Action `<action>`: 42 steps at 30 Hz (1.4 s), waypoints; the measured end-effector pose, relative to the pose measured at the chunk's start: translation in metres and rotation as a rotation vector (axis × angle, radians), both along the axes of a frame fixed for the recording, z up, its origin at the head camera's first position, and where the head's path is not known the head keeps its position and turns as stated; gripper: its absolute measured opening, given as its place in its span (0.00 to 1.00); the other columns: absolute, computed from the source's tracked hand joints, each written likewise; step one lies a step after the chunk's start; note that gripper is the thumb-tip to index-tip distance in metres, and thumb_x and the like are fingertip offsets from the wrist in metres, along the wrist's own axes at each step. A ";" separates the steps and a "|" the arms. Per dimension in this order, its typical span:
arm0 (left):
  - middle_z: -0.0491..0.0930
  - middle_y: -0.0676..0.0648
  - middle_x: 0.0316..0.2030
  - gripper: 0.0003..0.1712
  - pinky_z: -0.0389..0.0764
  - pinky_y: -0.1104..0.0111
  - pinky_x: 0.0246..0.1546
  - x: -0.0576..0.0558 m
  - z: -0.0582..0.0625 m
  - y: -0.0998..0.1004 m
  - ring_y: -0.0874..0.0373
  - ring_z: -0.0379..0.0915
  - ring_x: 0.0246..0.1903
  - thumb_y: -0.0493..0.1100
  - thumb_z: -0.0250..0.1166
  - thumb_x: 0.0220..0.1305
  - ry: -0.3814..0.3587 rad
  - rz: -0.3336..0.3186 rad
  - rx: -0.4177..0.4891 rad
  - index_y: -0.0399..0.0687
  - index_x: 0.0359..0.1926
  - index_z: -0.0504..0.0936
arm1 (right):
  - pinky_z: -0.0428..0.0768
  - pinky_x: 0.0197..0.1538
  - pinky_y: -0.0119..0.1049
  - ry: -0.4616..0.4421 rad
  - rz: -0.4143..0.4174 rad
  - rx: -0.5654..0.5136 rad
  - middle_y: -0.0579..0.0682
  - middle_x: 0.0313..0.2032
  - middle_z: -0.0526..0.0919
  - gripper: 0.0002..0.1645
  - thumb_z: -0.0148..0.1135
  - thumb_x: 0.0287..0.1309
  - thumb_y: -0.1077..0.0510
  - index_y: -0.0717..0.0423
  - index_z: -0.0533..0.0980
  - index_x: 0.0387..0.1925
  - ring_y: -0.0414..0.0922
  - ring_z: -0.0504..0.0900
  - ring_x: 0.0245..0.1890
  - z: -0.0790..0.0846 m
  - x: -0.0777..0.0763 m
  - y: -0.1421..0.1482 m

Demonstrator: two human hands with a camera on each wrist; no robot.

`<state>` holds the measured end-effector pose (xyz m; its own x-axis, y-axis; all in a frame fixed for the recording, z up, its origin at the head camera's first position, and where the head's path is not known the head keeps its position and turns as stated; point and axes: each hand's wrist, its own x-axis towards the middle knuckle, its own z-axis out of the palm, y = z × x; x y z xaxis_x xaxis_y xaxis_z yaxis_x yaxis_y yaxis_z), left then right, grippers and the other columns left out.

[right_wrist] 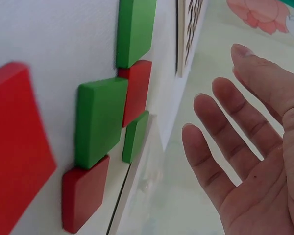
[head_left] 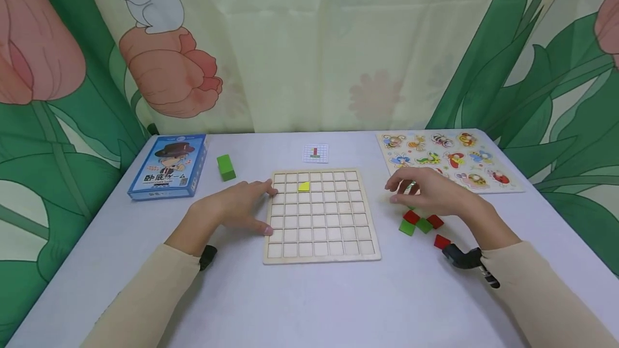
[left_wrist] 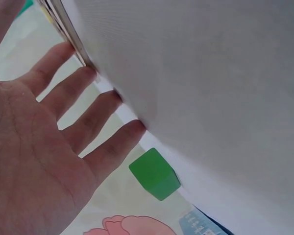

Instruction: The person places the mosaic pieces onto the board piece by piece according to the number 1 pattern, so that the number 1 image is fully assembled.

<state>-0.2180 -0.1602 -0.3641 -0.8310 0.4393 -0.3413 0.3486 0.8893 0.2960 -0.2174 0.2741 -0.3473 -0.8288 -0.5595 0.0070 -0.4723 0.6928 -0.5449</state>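
In the head view my left hand (head_left: 245, 205) rests at the left edge of a wooden grid board (head_left: 321, 260), thumb and fingertips touching its side. One yellow piece with a slanted side (head_left: 303, 187) sits in a cell near the board's top. My right hand (head_left: 427, 189) hovers right of the board with loosely bent fingers and nothing between them. Below it on the table lie several red tiles (head_left: 442, 241) and green tiles (head_left: 407, 227). The right wrist view shows a green tile (right_wrist: 102, 122) touching a red tile (right_wrist: 85, 193), with the bare palm (right_wrist: 259, 196) beside them.
A small card with a coloured grid pattern (head_left: 315, 153) lies behind the board. To the left are a green block (head_left: 225, 167) and a blue game box (head_left: 168, 167). A sheet of cartoon insects (head_left: 435, 146) lies at the back right, before a printed curtain (head_left: 309, 47).
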 end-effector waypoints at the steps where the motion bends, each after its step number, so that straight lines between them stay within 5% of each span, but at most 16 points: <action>1: 0.62 0.44 0.77 0.56 0.64 0.44 0.72 0.000 0.001 -0.001 0.41 0.58 0.75 0.68 0.79 0.48 -0.002 0.002 -0.004 0.59 0.75 0.66 | 0.85 0.47 0.38 -0.002 -0.012 0.001 0.42 0.43 0.85 0.14 0.73 0.63 0.55 0.51 0.82 0.48 0.43 0.81 0.44 0.000 0.001 0.001; 25: 0.57 0.45 0.79 0.55 0.63 0.45 0.73 0.001 0.002 0.002 0.42 0.56 0.76 0.68 0.79 0.48 -0.021 0.020 -0.013 0.61 0.75 0.66 | 0.85 0.45 0.34 -0.016 -0.062 -0.056 0.46 0.52 0.81 0.18 0.74 0.60 0.56 0.49 0.81 0.52 0.47 0.84 0.47 -0.008 0.023 0.038; 35: 0.65 0.46 0.75 0.55 0.67 0.45 0.70 0.001 0.002 0.000 0.44 0.61 0.73 0.69 0.79 0.47 -0.013 0.030 -0.034 0.62 0.74 0.66 | 0.85 0.45 0.31 0.039 0.010 -0.093 0.45 0.48 0.85 0.20 0.75 0.59 0.58 0.48 0.81 0.53 0.39 0.84 0.44 -0.015 0.030 0.058; 42: 0.68 0.45 0.72 0.53 0.67 0.46 0.70 -0.002 0.003 0.003 0.45 0.64 0.71 0.68 0.79 0.48 -0.021 0.020 -0.032 0.61 0.72 0.68 | 0.84 0.47 0.32 -0.030 0.003 -0.081 0.42 0.48 0.86 0.22 0.75 0.60 0.54 0.47 0.80 0.55 0.41 0.83 0.47 -0.013 0.038 0.068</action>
<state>-0.2200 -0.1572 -0.3616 -0.8319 0.4111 -0.3727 0.3245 0.9053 0.2741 -0.1794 0.3419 -0.3606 -0.8274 -0.5610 0.0272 -0.4572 0.6445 -0.6128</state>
